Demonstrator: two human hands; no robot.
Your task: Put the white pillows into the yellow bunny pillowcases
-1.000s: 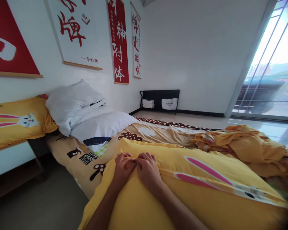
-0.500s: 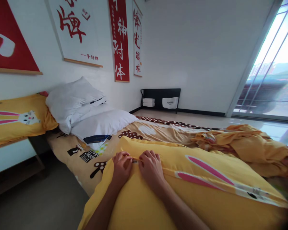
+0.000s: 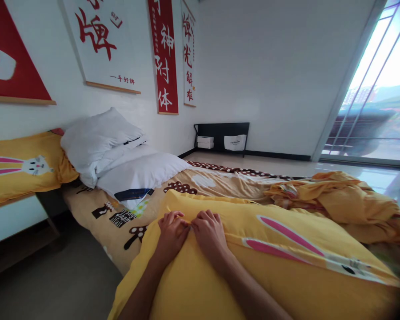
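The yellow pillow (image 3: pixel 276 266) lies across the near part of the bed, at the bottom of the view, plump and seemingly filled; its cover is on, so that much looks done; a long fold runs from beside the right hand (image 3: pixel 209 231) through the printed rabbit (image 3: pixel 348 266), whose face is partly tucked out of sight.

Both hands work at the left end of that fold; the left hand (image 3: pixel 171 233) has its thumb and fingers drawn together on the cloth, and the right hand, fingers bent, appears to pinch the same edge just beside it; the 2 sets of fingertips almost meet, and whatever sits between them is too small to make out; whether the edge there is joined or open I cannot tell, so this spot seems unfinished.

Elsewhere, the far pillow (image 3: pixel 6 178) on the white cabinet (image 3: pixel 16 218) has a matching yellow cover and looks complete; the white pillows (image 3: pixel 146 169) at the head of the bed have no yellow on them; the patterned blanket (image 3: pixel 110 235) is wrinkled towards its far side, and the yellow cloth (image 3: pixel 350 200) sits in a loose heap, not spread out.
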